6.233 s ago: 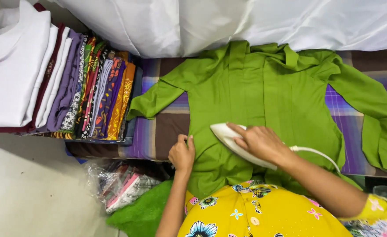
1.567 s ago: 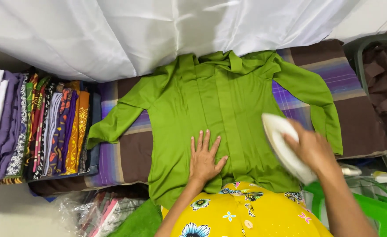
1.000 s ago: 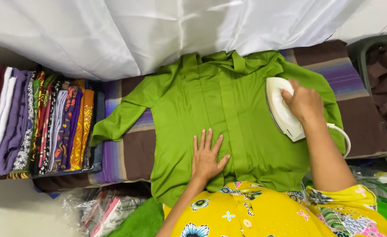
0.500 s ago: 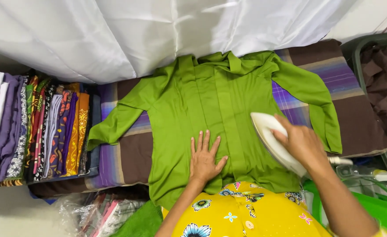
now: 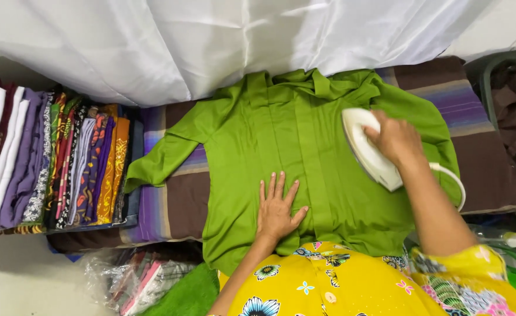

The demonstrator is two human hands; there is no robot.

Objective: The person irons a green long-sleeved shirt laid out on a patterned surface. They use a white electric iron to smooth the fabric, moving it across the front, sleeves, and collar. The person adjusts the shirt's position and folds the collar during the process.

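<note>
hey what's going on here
A person is ironing a green shirt spread flat on a striped brown and purple cloth. Their right hand grips a white iron on the shirt's right side near the sleeve, while the left hand lies flat, fingers spread, on the lower front. A stack of folded colourful fabrics sits to the left, and a white sheet hangs behind.

At about seven o'clock from your hands, low by the floor, you had a heap of clear plastic bags [image 5: 132, 281]. They were crinkly and shiny, with pink, red and white folded things inside. You had no labels, signs or screens to see.
</note>
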